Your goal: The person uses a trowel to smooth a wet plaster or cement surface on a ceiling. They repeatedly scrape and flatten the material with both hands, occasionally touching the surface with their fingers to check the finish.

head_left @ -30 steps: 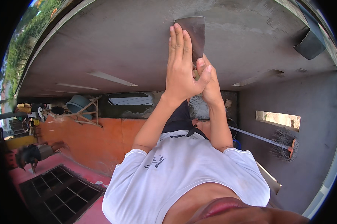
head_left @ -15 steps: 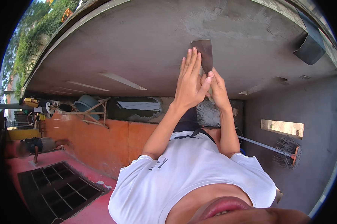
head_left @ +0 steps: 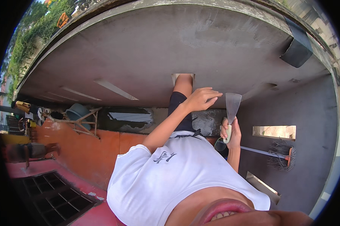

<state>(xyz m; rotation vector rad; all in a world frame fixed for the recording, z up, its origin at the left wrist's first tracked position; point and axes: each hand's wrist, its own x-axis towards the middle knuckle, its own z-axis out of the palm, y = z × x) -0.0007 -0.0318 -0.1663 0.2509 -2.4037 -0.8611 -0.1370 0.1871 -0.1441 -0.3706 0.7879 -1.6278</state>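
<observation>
In my right hand point(head_left: 234, 136) is a putty knife point(head_left: 233, 104), its broad metal blade pointing up and its pale handle wrapped by my fingers. The blade stands apart from the grey wall point(head_left: 139, 52). My left hand point(head_left: 203, 100) hovers just left of the blade, its fingers stretched out and holding nothing. Beneath that hand my bent leg point(head_left: 183, 84) reaches up to a small opening in the wall. A lighter smeared patch point(head_left: 219, 32) shows high on the wall.
A mop point(head_left: 283, 155) leans at the right wall, near a dark bucket point(head_left: 221, 146). To the left, a blue-grey basin point(head_left: 77, 113) stands by a wooden trestle point(head_left: 83, 121) on the orange floor point(head_left: 102, 148). Another person point(head_left: 26, 151) is at the far left. A black sheet point(head_left: 297, 47) hangs upper right.
My hands have separated. The putty knife has come down and right, away from the wall, in my right hand; my left hand has let go and dropped lower. My leg has come into view.
</observation>
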